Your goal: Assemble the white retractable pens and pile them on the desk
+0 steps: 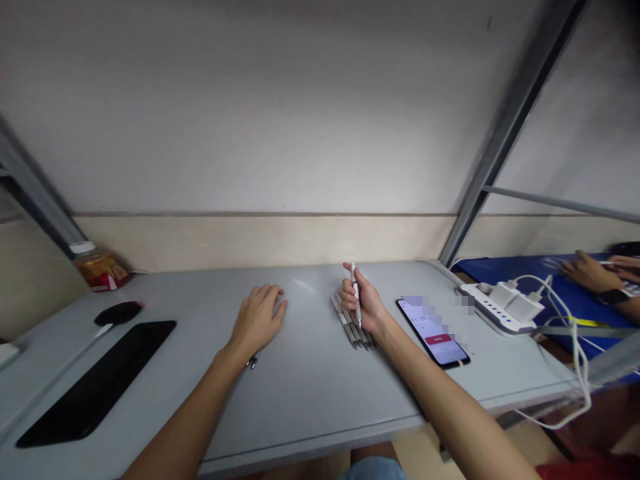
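- My right hand (364, 301) has a pen (355, 292) pinched between thumb and fingers, which curl shut around the middle of the barrel.
- The pen is slim and pale, white or silvery, with a slightly darker section low down; the picture is too soft for finer detail.
- Its long axis runs nearly upright in the view, leaning only a touch: one end pokes up past my fingertips toward the wall, the other points down toward my wrist and the table (310, 393).
- Which end is the writing tip, I cannot tell.
- It sits just above the table's middle, a little right of centre, lifted clear of the surface.
- Right beneath my right hand lies a row of pens (350, 327), grey with darker ends, side by side and touching, all slanting the same way, far ends to the left and near ends to the right.
- My left hand (257, 319) lies palm down on the table, fingers loosely together and slightly bent; a small dark-tipped object (253, 362) peeks out by the wrist, whether I grip it I cannot tell.
- A phone (433, 331) with its screen lit lies just right of my right forearm.
- Beyond it sits a white power strip (493, 308) with chargers plugged in.
- Far left: a black keyboard (100, 383) and black mouse (119, 312).
- Another person's hand (587, 272) rests on the blue surface at the far right.
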A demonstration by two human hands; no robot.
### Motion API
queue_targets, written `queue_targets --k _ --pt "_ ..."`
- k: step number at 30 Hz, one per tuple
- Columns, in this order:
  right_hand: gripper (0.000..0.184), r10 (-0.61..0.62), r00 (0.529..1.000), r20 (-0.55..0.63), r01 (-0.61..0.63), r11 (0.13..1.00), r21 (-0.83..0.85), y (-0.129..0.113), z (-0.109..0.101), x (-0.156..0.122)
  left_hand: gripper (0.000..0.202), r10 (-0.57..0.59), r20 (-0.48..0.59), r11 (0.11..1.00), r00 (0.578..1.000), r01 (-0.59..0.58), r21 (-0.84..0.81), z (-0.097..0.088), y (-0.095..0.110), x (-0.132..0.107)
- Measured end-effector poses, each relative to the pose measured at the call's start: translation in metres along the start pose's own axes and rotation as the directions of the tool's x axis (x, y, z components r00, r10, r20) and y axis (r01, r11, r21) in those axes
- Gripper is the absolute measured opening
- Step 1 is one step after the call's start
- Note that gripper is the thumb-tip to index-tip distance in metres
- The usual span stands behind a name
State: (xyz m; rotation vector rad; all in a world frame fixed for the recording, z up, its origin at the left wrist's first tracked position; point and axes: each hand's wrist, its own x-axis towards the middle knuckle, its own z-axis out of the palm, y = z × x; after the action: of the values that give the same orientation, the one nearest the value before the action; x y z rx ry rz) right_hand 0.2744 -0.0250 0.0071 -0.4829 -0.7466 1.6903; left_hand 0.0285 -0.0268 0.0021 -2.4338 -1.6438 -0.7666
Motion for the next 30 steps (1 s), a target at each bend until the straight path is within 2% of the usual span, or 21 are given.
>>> queue_targets --k 4,9,17,23,30 --pt "0.037 -0.009 1.000 -0.023 0.008 1.000 -0.006 -0.002 -0.001 -0.001 0.029 -0.146 0.057 0.973 0.988 0.133 0.191 0.003 -0.011 0.000" --pt "0.037 -0.058 0.996 -0.065 0.054 0.997 -0.058 -0.003 0.001 -0.002 0.031 -0.236 0.122 0.945 0.964 0.198 0.262 0.005 -0.014 -0.002" --pt "0.037 -0.033 0.999 0.009 0.033 0.999 -0.026 -0.003 0.003 -0.002 0.028 -0.246 0.149 0.945 0.958 0.203 0.255 0.002 -0.012 -0.001" --pt "0.037 -0.038 0.998 -0.046 0.033 0.994 -0.103 -0.004 0.005 -0.003 0.026 -0.240 0.123 0.945 0.963 0.203 0.258 0.002 -0.011 -0.002" --pt "0.031 0.002 1.000 -0.027 -0.005 0.994 -0.113 -0.002 0.004 -0.002 0.026 -0.267 0.101 0.933 0.958 0.231 0.274 -0.003 -0.005 -0.001"
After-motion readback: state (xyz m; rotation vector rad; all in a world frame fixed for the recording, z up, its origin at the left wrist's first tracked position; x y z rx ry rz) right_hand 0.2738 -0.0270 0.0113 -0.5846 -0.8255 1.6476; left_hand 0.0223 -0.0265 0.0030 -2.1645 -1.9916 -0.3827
